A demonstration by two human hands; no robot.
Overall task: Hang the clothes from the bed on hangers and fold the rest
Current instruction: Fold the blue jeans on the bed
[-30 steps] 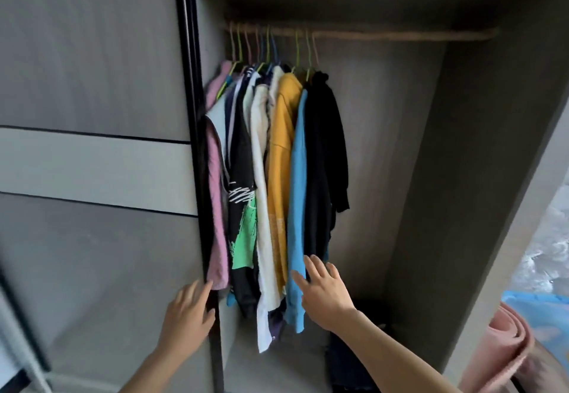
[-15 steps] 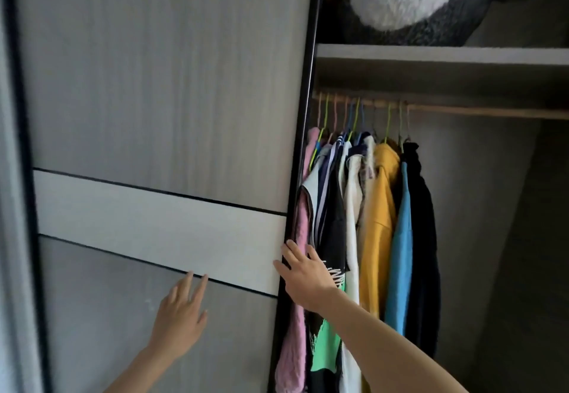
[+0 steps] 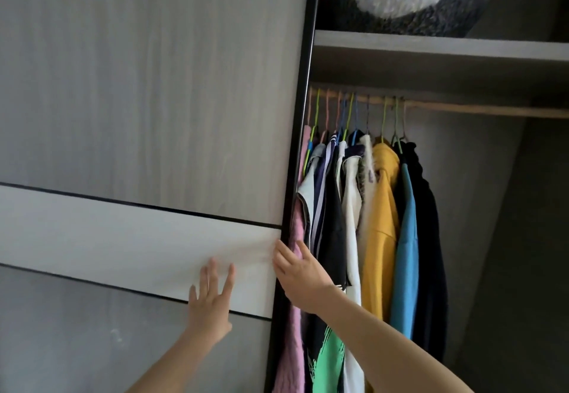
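I've got the left hand (image 3: 212,300) flat, fingers spread, on the pale grey sliding wardrobe door (image 3: 147,115). Right hand (image 3: 300,272) open, fingertips at the door's black edge, holding nothing. Hung clothes (image 3: 381,223) on coloured wire hangers (image 3: 348,112), packed at rail's left end, w/ the pink garment (image 3: 297,232) just behind the right hand.

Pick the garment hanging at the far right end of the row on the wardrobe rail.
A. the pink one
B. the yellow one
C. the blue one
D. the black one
D: the black garment hangs last on the rail, just right of the blue one; only bare rail lies beyond it.
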